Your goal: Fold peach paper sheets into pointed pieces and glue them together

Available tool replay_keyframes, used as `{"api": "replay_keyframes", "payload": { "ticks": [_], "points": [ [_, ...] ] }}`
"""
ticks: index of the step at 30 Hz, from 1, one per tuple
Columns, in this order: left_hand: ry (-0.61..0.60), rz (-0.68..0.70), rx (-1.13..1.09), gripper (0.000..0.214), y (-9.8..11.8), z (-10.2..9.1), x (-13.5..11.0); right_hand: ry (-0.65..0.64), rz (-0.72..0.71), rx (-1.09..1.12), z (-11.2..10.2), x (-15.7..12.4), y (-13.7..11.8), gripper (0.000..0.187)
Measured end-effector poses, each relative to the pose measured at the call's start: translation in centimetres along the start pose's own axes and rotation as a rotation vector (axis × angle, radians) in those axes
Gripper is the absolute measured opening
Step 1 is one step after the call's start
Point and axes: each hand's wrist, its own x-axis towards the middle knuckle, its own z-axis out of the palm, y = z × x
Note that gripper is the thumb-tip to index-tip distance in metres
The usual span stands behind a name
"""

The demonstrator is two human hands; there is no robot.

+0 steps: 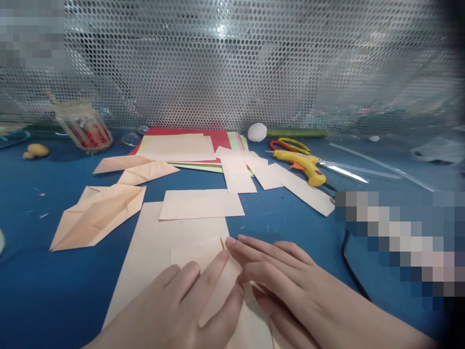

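Observation:
A large peach paper sheet (152, 252) lies on the blue table (32, 281) right in front of me, with a folded flap at its right side. My left hand (181, 305) lies flat on the sheet, fingers stretched out and pressing the flap. My right hand (279, 276) rests beside it, fingers extended to the flap's upper corner. Neither hand holds anything. A smaller peach rectangle (201, 203) lies just beyond the sheet.
Folded peach paper shapes (98, 213) lie at the left. Peach strips (254, 172) and a stack of coloured sheets (189, 145) sit mid-table. A yellow glue gun (301, 165), scissors (290, 144), a white ball (256, 132) and a jar (85, 128) stand near the mesh wall (232, 63). A black cable (350, 271) runs at the right.

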Motion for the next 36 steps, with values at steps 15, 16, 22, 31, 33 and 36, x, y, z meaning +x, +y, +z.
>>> {"api": "replay_keyframes", "payload": {
  "ticks": [15, 16, 22, 31, 33, 36],
  "points": [
    [-0.025, -0.001, -0.162, 0.045, -0.5, 1.5, -1.0, -0.208, -0.052, -0.027, -1.3, 0.9, -0.1, 0.028],
    [-0.024, 0.0, -0.169, 0.046, -0.6, 1.6, -1.0, -0.203, -0.046, -0.015, -1.4, 0.9, -0.1, 0.028],
    [-0.061, 0.009, -0.199, 0.05, -0.9, 1.3, -1.0, -0.134, -0.035, 0.072, -1.6, 0.7, -0.2, 0.026],
    [-0.087, 0.002, -0.239, 0.052, -1.0, 1.2, -0.9, -0.122, 0.013, 0.13, -0.8, 0.0, 0.3, 0.024],
    [-0.098, -0.001, -0.238, 0.055, -0.9, 0.8, -0.8, -0.124, 0.007, 0.133, -0.9, 0.0, 0.4, 0.025],
    [-0.145, -0.029, -0.242, 0.061, -0.7, 0.5, -0.6, -0.109, -0.009, 0.122, -1.2, -0.1, 0.4, 0.028]
  ]
}}
